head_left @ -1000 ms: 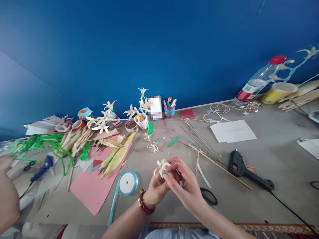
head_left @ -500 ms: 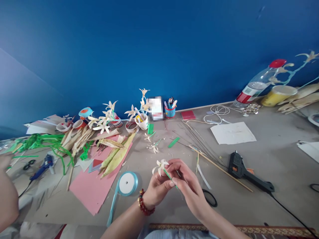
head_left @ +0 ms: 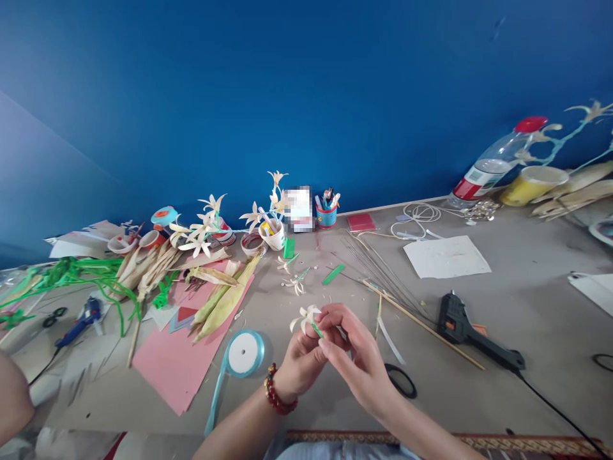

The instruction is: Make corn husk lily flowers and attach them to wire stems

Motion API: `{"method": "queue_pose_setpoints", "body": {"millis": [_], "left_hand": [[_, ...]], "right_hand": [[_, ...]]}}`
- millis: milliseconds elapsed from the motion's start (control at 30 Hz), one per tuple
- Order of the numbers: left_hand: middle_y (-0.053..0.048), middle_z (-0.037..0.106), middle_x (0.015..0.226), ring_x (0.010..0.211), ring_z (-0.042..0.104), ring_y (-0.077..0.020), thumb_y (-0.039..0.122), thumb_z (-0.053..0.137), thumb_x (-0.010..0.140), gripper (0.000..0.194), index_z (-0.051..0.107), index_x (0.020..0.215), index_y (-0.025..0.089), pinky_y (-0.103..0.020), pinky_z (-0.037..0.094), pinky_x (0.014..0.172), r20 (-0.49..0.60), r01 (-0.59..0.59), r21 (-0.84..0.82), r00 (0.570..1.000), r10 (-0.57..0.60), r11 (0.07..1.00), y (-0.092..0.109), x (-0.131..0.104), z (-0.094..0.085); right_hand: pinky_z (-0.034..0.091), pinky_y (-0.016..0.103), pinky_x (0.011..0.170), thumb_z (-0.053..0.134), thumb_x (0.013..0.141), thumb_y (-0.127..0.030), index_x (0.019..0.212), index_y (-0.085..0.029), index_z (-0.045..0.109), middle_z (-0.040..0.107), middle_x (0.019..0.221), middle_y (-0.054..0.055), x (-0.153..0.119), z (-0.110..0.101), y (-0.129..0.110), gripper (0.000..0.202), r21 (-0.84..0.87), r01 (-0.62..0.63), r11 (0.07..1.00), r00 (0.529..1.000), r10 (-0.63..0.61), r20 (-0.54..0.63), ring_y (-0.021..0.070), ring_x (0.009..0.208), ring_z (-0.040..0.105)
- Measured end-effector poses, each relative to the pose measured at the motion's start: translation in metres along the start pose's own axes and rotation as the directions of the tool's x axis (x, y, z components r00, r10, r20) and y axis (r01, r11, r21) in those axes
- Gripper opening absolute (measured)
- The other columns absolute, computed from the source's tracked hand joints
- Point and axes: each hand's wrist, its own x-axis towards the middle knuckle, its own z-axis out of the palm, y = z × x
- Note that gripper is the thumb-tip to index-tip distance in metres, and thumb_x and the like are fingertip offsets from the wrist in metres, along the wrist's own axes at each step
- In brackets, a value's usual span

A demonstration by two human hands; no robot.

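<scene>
A small white flower [head_left: 305,317] with a green-wrapped stem is held between both hands near the front of the table. My left hand [head_left: 302,361], with a red bead bracelet on the wrist, has its fingers closed round the flower's stem. The thumb and fingers of my right hand [head_left: 352,354] pinch the stem just below the petals. Left of the hands lies a roll of light blue ribbon [head_left: 244,353]. Beyond them are small loose flowers [head_left: 294,285] and a green strip [head_left: 333,275].
A black glue gun [head_left: 467,326] and a thin wooden stick [head_left: 431,329] lie at right. Pink paper [head_left: 167,370], corn husks [head_left: 225,306] and a blue glue gun [head_left: 81,322] are at left. Another person's arm [head_left: 13,399] shows at the left edge.
My right hand's fingertips have moved slightly up and left along the stem towards the petals. The other person's arm has drawn down at the left edge.
</scene>
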Motion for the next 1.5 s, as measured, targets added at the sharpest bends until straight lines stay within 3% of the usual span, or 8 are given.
{"method": "queue_pose_setpoints", "body": {"millis": [133, 367, 467, 600, 733, 900, 1300, 1500], "left_hand": [[-0.001, 0.054, 0.067, 0.069, 0.049, -0.0138, 0.037, 0.077, 0.073, 0.029, 0.057, 0.072, 0.015, -0.029, 0.039, 0.072, 0.041, 0.008, -0.09, 0.999, -0.004, 0.996, 0.005, 0.003, 0.004], [-0.001, 0.054, 0.064, 0.066, 0.049, -0.0135, 0.03, 0.074, 0.076, 0.022, 0.058, 0.073, 0.015, -0.033, 0.041, 0.076, 0.15, 0.017, -0.203, 0.989, 0.014, 0.979, 0.006, 0.005, 0.002], [-0.001, 0.054, 0.067, 0.068, 0.049, -0.0136, 0.031, 0.075, 0.076, 0.023, 0.058, 0.073, 0.015, -0.033, 0.04, 0.077, 0.136, 0.022, -0.191, 0.991, 0.004, 0.981, 0.007, 0.005, 0.003], [-0.003, 0.054, 0.076, 0.076, 0.05, -0.0156, 0.034, 0.074, 0.077, 0.025, 0.058, 0.072, 0.015, -0.032, 0.038, 0.079, 0.076, -0.008, -0.108, 0.997, 0.016, 0.994, 0.009, 0.005, 0.002], [-0.004, 0.052, 0.086, 0.079, 0.048, -0.0153, 0.031, 0.072, 0.079, 0.02, 0.06, 0.074, 0.016, -0.031, 0.037, 0.077, 0.024, -0.054, -0.051, 0.998, 0.055, 0.997, 0.008, 0.005, 0.0], [-0.004, 0.05, 0.091, 0.078, 0.046, -0.0146, 0.026, 0.069, 0.081, 0.013, 0.062, 0.077, 0.016, -0.03, 0.038, 0.074, -0.014, -0.099, -0.018, 0.995, 0.099, 0.995, 0.007, 0.005, -0.004], [-0.004, 0.05, 0.092, 0.083, 0.047, -0.0153, 0.023, 0.069, 0.081, 0.008, 0.065, 0.078, 0.017, -0.03, 0.038, 0.076, -0.034, -0.143, 0.052, 0.989, 0.145, 0.988, 0.005, 0.003, -0.006], [-0.003, 0.05, 0.083, 0.081, 0.048, -0.0162, 0.03, 0.073, 0.077, 0.016, 0.064, 0.074, 0.018, -0.034, 0.038, 0.081, 0.022, -0.141, -0.078, 0.989, 0.143, 0.987, 0.012, 0.006, -0.003]], "right_hand": [[0.047, 0.033, 0.08, 0.051, 0.092, -0.029, 0.088, -0.022, 0.059, 0.061, 0.097, 0.007, 0.003, -0.013, 0.007, 0.011, -0.015, -0.014, 1.0, 0.997, 0.013, -0.074, 0.0219, 0.094, 0.058], [0.039, 0.029, 0.06, 0.046, 0.097, -0.034, 0.067, -0.022, 0.048, 0.05, 0.062, -0.001, 0.0, -0.07, 0.028, 0.033, -0.02, -0.081, 0.997, 0.956, 0.072, -0.284, 0.0154, 0.059, 0.048], [0.035, 0.027, 0.054, 0.046, 0.097, -0.034, 0.062, -0.022, 0.043, 0.045, 0.057, -0.002, -0.008, -0.08, 0.03, 0.037, -0.094, -0.107, 0.99, 0.951, 0.074, -0.299, 0.0143, 0.054, 0.044], [0.04, 0.026, 0.057, 0.053, 0.092, -0.024, 0.073, -0.021, 0.052, 0.053, 0.067, 0.0, -0.02, -0.064, 0.019, 0.02, -0.251, -0.01, 0.968, 0.999, -0.004, -0.054, 0.0145, 0.059, 0.05], [0.047, 0.028, 0.07, 0.056, 0.087, -0.018, 0.095, -0.021, 0.055, 0.06, 0.086, 0.003, -0.024, -0.038, 0.009, 0.008, -0.274, 0.111, 0.955, 0.979, -0.058, 0.194, 0.0171, 0.075, 0.058], [0.047, 0.027, 0.07, 0.053, 0.089, -0.017, 0.094, -0.022, 0.052, 0.06, 0.086, 0.002, -0.02, -0.022, 0.011, 0.008, -0.261, 0.063, 0.963, 0.986, -0.02, 0.163, 0.0153, 0.073, 0.059], [0.046, 0.024, 0.065, 0.053, 0.089, -0.016, 0.09, -0.021, 0.053, 0.059, 0.076, 0.0, -0.018, -0.017, 0.012, 0.005, -0.256, 0.072, 0.964, 0.994, -0.046, 0.103, 0.0137, 0.067, 0.057], [0.046, 0.024, 0.064, 0.048, 0.091, -0.017, 0.087, -0.021, 0.054, 0.06, 0.077, 0.001, -0.022, -0.037, 0.014, 0.009, -0.244, 0.148, 0.958, 0.987, -0.128, 0.094, 0.0143, 0.067, 0.058]]}}
